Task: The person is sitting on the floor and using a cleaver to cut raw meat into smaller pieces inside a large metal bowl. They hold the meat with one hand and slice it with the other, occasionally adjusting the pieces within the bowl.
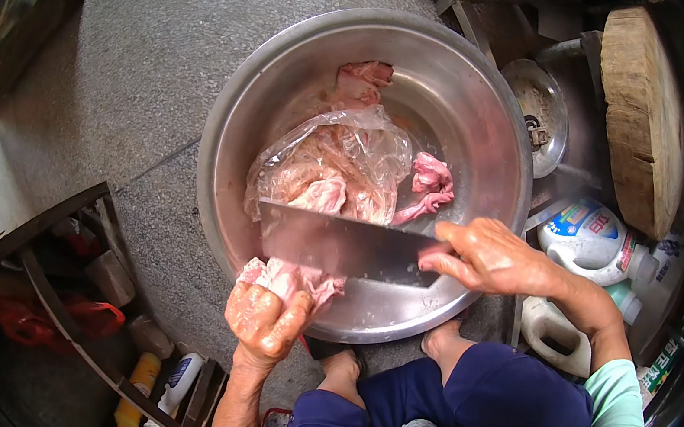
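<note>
My right hand (pixel 488 258) is closed around the handle end of a cleaver (pixel 346 243), whose broad grey blade reaches left across the near part of a large metal basin (pixel 484 106). My left hand (pixel 268 318) grips a piece of pale pink raw meat (pixel 295 281) at the basin's near left rim, just beside the blade. Behind the blade, a clear plastic bag (pixel 366 136) with more pale meat lies in the basin. A darker pink strip of meat (pixel 431 183) rests right of the bag, and another piece (pixel 363 82) sits at the far side.
Right of the basin stand a thick round wooden block (pixel 643 119), a metal lid-like dish (pixel 540 116) and white plastic jugs (pixel 581 237). At left, a wooden rack (pixel 47 290) holds a yellow bottle (pixel 138 391) and a white bottle (pixel 178 385). My feet are close to the near rim.
</note>
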Action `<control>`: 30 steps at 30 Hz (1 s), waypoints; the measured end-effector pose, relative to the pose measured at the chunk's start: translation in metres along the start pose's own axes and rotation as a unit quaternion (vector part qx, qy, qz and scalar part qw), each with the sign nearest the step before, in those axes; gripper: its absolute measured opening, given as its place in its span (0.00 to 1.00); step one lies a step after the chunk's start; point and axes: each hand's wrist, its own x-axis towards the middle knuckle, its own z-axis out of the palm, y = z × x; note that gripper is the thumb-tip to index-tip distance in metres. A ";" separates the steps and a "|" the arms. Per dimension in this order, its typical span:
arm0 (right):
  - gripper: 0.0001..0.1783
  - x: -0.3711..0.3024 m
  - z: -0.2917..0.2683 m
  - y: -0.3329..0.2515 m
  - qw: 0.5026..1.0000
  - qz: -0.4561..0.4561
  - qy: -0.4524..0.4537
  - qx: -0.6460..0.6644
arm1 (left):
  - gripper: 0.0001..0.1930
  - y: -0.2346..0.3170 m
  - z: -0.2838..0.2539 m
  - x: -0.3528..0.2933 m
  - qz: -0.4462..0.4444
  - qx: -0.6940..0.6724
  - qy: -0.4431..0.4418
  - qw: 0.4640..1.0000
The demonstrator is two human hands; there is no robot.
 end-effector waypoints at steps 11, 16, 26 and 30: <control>0.18 0.004 0.006 0.038 0.974 0.072 0.174 0.123 | 0.07 0.011 0.027 -0.003 -0.403 -0.466 0.231 0.753; 0.20 -0.012 0.018 0.016 0.961 0.044 0.045 0.270 | 0.10 -0.002 0.028 -0.010 -0.444 -0.642 0.261 0.567; 0.24 0.013 0.031 0.043 0.981 0.065 0.109 0.147 | 0.05 -0.009 0.034 -0.032 -0.408 -0.714 0.313 0.474; 0.22 0.011 0.021 0.049 0.983 0.084 0.140 0.085 | 0.11 -0.001 0.031 -0.038 -0.440 -0.679 0.334 0.483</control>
